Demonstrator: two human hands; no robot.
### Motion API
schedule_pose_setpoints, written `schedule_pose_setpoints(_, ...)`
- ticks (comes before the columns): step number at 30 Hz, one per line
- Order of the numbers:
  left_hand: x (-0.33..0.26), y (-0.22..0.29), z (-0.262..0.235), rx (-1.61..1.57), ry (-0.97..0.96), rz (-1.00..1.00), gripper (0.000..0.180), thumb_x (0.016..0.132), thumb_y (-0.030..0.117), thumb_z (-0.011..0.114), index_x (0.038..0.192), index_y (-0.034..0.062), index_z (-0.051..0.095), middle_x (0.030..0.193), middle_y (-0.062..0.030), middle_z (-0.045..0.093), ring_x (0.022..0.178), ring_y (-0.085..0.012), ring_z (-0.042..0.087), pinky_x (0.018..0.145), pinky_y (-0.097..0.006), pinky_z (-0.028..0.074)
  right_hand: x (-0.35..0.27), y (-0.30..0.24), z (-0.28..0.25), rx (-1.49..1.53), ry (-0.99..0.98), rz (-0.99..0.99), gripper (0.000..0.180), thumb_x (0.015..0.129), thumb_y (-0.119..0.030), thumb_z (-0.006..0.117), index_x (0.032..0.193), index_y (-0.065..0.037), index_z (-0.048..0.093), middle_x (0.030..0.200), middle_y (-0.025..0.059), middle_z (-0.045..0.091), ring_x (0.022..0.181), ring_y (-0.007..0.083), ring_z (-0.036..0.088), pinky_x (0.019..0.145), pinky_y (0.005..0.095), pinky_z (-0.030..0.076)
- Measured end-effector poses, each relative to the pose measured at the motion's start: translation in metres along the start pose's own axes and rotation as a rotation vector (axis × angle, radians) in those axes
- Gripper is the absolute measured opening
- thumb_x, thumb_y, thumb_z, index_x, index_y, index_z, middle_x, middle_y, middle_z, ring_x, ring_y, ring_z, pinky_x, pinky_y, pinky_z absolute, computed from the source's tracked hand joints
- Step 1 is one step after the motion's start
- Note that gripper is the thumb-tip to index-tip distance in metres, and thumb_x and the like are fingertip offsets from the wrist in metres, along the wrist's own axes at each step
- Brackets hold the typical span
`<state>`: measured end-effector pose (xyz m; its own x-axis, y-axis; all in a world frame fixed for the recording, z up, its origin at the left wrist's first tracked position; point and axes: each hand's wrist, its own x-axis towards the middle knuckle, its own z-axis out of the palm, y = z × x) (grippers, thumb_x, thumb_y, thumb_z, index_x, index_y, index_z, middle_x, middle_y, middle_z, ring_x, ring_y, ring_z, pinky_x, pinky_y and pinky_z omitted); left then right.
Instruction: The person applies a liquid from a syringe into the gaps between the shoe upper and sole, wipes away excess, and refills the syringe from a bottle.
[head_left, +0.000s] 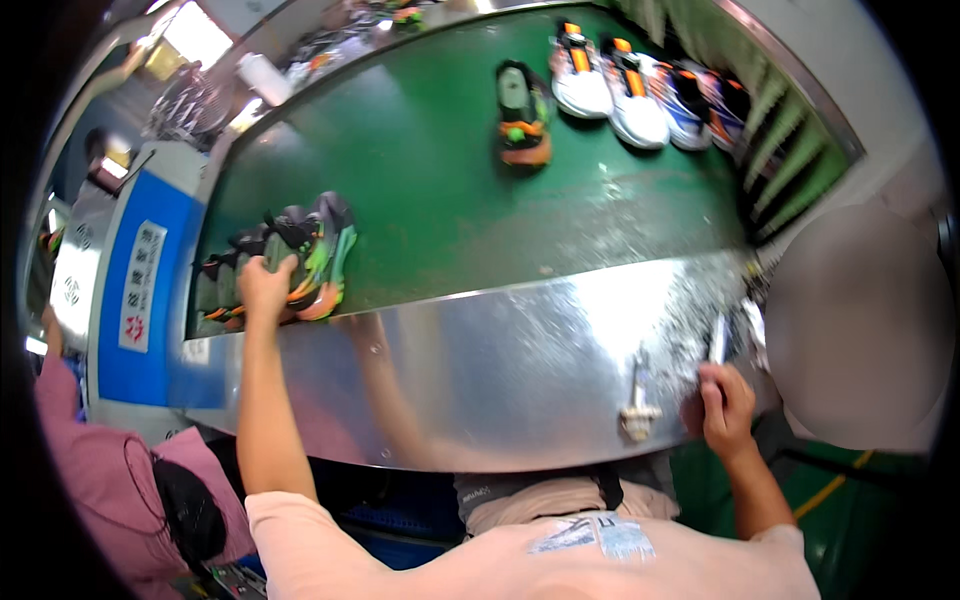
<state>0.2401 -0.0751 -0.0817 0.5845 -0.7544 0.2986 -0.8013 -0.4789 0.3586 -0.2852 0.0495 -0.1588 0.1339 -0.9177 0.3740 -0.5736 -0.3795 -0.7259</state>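
Observation:
At the left end of the green belt, my left hand (268, 288) is closed on a dark sneaker (277, 252), thumb and fingers on either side of it. The shoe stands in a tight row of dark sneakers with green and orange trim, including a grey-purple one (335, 235) at the right end. Over the right end of the metal ledge (500, 350), my right hand (728, 405) is closed around the lower end of a slim silvery tool (718, 340); its exact kind is blurred. To its left, a tool with a pale, bristly-looking head (638, 420) lies on the ledge.
Farther up the green belt (420, 150) stand a single black and orange sneaker (522, 115) and several white sneakers (632, 105). Green strips (785, 130) hang at the right end. A blue and white machine panel (150, 270) and a person in pink (110, 480) are at left.

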Motion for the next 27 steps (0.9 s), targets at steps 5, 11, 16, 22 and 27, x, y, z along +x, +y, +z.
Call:
schedule_pose_setpoints(5, -0.041, -0.007, -0.031, -0.240, 0.021, 0.173, 0.052, 0.071, 0.026, 0.066, 0.114, 0.0009, 0.050, 0.100, -0.0174, 0.055, 0.092, -0.0297, 0.054, 0.081, -0.036, 0.043, 0.005, -0.025, 0.001, 0.214, -0.049, 0.262, 0.021, 0.092, -0.023, 0.047, 0.101, -0.005, 0.055, 0.063, 0.0000, 0.045, 0.051, 0.0081, 0.037, 0.045, 0.0212, 0.028)
schedule_pose_setpoints(11, -0.139, 0.005, -0.082, -0.355, -0.101, 0.280, 0.059, 0.075, 0.011, 0.061, 0.130, 0.0059, 0.039, 0.106, -0.0122, 0.047, 0.094, -0.0229, 0.050, 0.082, -0.031, 0.041, 0.020, -0.055, -0.030, 1.164, 0.230, 0.608, 0.030, 0.096, -0.034, 0.039, 0.105, -0.008, 0.050, 0.063, -0.0038, 0.039, 0.049, 0.0015, 0.027, 0.042, 0.0158, 0.022)
schedule_pose_setpoints(16, -0.148, 0.013, -0.091, -0.465, -0.373, 0.409, 0.063, 0.072, -0.001, 0.052, 0.133, 0.0051, 0.037, 0.109, -0.0092, 0.043, 0.096, -0.0186, 0.047, 0.087, -0.029, 0.039, 0.026, -0.034, -0.024, 1.464, 0.308, 0.782, 0.028, 0.096, -0.034, 0.039, 0.108, -0.010, 0.049, 0.065, -0.0032, 0.038, 0.048, 0.0033, 0.027, 0.041, 0.0165, 0.022)
schedule_pose_setpoints(22, -0.075, -0.056, -0.117, -0.381, -0.538, 0.465, 0.076, 0.063, -0.001, 0.054, 0.135, 0.0033, 0.033, 0.127, -0.0135, 0.043, 0.118, -0.0222, 0.042, 0.101, -0.033, 0.030, 0.030, -0.034, -0.028, 1.573, 0.233, 0.756, 0.029, 0.096, -0.035, 0.040, 0.109, -0.010, 0.048, 0.065, -0.0030, 0.038, 0.048, 0.0034, 0.027, 0.042, 0.0164, 0.022)
schedule_pose_setpoints(27, -0.066, -0.003, -0.090, -0.302, -0.558, 0.518, 0.078, 0.054, 0.001, 0.067, 0.126, 0.0019, 0.038, 0.112, -0.0116, 0.052, 0.102, -0.0205, 0.049, 0.092, -0.031, 0.038, 0.037, -0.051, -0.043, 1.223, 0.264, 0.788, 0.029, 0.096, -0.034, 0.040, 0.107, -0.010, 0.050, 0.065, -0.0041, 0.037, 0.049, 0.0024, 0.026, 0.043, 0.0157, 0.022)
